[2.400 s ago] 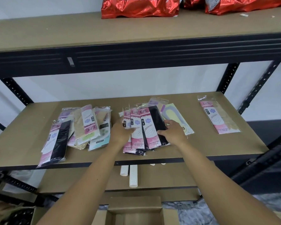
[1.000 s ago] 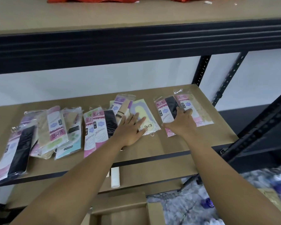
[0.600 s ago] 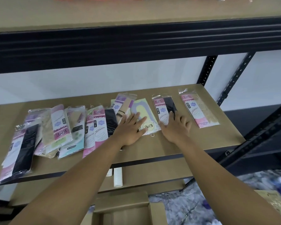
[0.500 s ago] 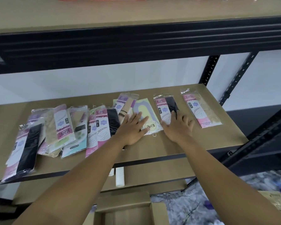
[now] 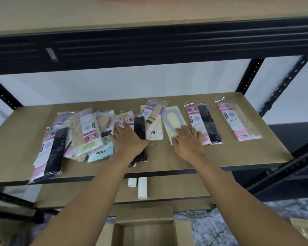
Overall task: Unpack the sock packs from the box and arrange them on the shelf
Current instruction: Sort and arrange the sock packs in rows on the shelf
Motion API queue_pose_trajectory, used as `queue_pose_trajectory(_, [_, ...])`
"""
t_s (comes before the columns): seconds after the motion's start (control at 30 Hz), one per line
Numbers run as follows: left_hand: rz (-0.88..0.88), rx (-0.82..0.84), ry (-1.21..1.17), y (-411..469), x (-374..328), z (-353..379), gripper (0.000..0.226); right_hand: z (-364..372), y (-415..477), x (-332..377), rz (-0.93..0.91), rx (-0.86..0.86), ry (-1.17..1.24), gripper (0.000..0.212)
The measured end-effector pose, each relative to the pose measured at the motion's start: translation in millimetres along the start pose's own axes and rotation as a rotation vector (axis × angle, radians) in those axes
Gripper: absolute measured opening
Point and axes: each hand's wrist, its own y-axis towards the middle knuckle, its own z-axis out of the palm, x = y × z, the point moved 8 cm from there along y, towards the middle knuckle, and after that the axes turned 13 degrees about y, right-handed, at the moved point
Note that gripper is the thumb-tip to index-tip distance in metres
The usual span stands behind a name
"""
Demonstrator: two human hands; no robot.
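Your left hand [image 5: 130, 142] lies flat, fingers straight, on the black sock pack with pink label [image 5: 140, 127]; right hand [image 5: 188, 142] flat on the pale yellow-lilac pack [image 5: 172, 119]. Both packs sit on the brown board shelf [image 5: 167, 161].

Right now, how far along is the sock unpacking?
Done: the box looks emptied; black pack and beige pack lie apart at right on the shelf. In hand: left hand and right hand press flat on middle packs. Remaining: the overlapping pile at left needs spreading.

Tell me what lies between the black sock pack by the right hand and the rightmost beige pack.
Only bare brown shelf board, per the head view, separates the bagged black sock pack from the beige sock pack.
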Motion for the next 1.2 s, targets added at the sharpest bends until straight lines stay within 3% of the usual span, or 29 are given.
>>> queue_pose_trajectory(0.23, [-0.057,0.001,-0.283,-4.5,0.7,-20.4,0.127,-2.9,-4.4,-6.9,-0.024,-0.026,0.069,0.05])
queue_pose_trajectory(0.3, [-0.012,0.015,-0.488,-6.2,-12.2,-25.2,0.118,-9.1,-9.9,-5.5,-0.017,-0.093,0.162,0.052])
queue_pose_trajectory(0.37, [0.02,0.053,-0.733,-9.3,-30.4,-30.4,0.115,-24.5,-18.1,2.5,-0.024,-0.194,0.409,0.048])
queue_pose_trajectory(0.43, [0.051,0.101,-0.86,-13.6,-54.3,-35.6,0.114,-35.4,-24.5,13.1,0.061,-0.117,0.846,0.033])
queue_pose_trajectory(0.5, [0.076,0.116,-0.975,-19.4,-77.1,-41.9,0.089,-40.7,-25.0,18.2,0.148,-0.029,1.148,0.023])
queue_pose_trajectory(0.57, [0.058,0.097,-1.237,-21.7,-91.7,-44.5,0.034,-50.8,-23.2,16.1,0.154,-0.037,1.164,0.03])
queue_pose_trajectory(0.6, [0.078,0.134,-1.369,-24.4,-100.3,-43.9,0.02,-57.8,-23.1,12.6,0.15,-0.078,1.109,0.037])
queue_pose_trajectory(0.7, [0.154,0.288,-1.645,-33.0,-124.0,-40.8,0.039,-72.2,-23.5,-7.2,0.164,-0.22,0.947,0.05])
queue_pose_trajectory(0.8, [0.175,0.378,-1.702,-33.7,-133.8,-37.9,0.029,-64.0,-22.7,-29.8,0.284,-0.236,1.051,0.048])
queue_pose_trajectory(0.83, [0.187,0.379,-1.662,-32.0,-132.6,-36.2,0.028,-63.7,-23.2,-35.6,0.323,-0.241,1.012,0.063])
queue_pose_trajectory(0.9, [0.242,0.327,-1.536,-26.9,-125.4,-34.5,0.032,-63.6,-25.4,-44.8,0.398,-0.213,0.803,0.114])
queue_pose_trajectory(0.97, [0.329,0.226,-1.325,-22.7,-111.3,-36.8,0.039,-64.1,-24.7,-52.7,0.434,-0.184,0.619,0.137])
queue_pose_trajectory(1.1, [0.397,-0.266,-0.472,-10.9,-58.6,-37.2,0.041,-62.6,-11.6,-68.4,0.407,-0.124,0.46,0.13])
queue_pose_trajectory(1.13, [0.359,-0.308,-0.283,-4.8,-45.8,-29.5,0.045,-64.0,-8.4,-71.4,0.41,-0.117,0.424,0.127])
queue_pose_trajectory(1.2, [0.215,-0.183,-0.084,5.6,-21.6,-6.1,0.063,-70.9,-2.7,-73.0,0.398,-0.115,0.291,0.122])
